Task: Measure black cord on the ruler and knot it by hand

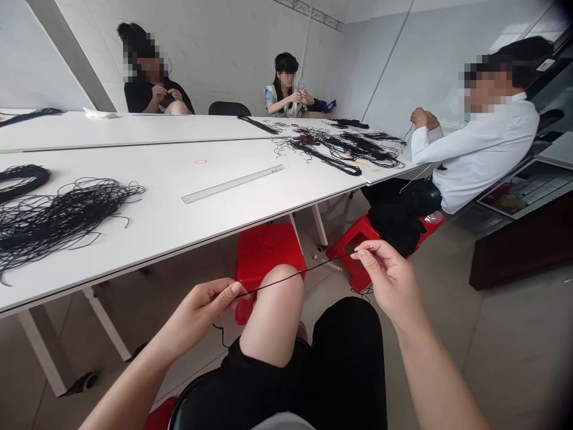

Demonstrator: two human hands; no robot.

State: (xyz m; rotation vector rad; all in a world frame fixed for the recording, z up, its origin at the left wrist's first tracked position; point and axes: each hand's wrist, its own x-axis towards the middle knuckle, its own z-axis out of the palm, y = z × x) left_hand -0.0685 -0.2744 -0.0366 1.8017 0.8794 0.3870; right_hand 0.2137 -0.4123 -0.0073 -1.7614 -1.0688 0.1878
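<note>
The left hand (201, 316) and the right hand (389, 278) hold a length of black cord (295, 276) drawn nearly straight between them, above the person's bare knee (273, 316); whether it touches the knee cannot be told. Each hand has the cord in a closed pinch between thumb and fingertips, with no gap showing at either grip. A short loose tail of the cord drops below the left hand, and the hands are well apart, above the black shorts (349, 364). Beyond the knee, a red plastic stool (268, 263) stands under the near edge of the white worktop (147, 239), with a second red stool (353, 257) just to its right. Near the worktop's left end lie a loose heap of black cords (58, 218) and a thick black coil (22, 182), just beside each other. A metal ruler (233, 184) lies at a slant mid-worktop, and a larger tangle of black cords (344, 149) spreads toward the far right corner. A co-worker in a white shirt (483, 149) sits past that corner with both hands together, while two more co-workers (284, 98) (145, 89) sit across the far side, hands raised before them.
</note>
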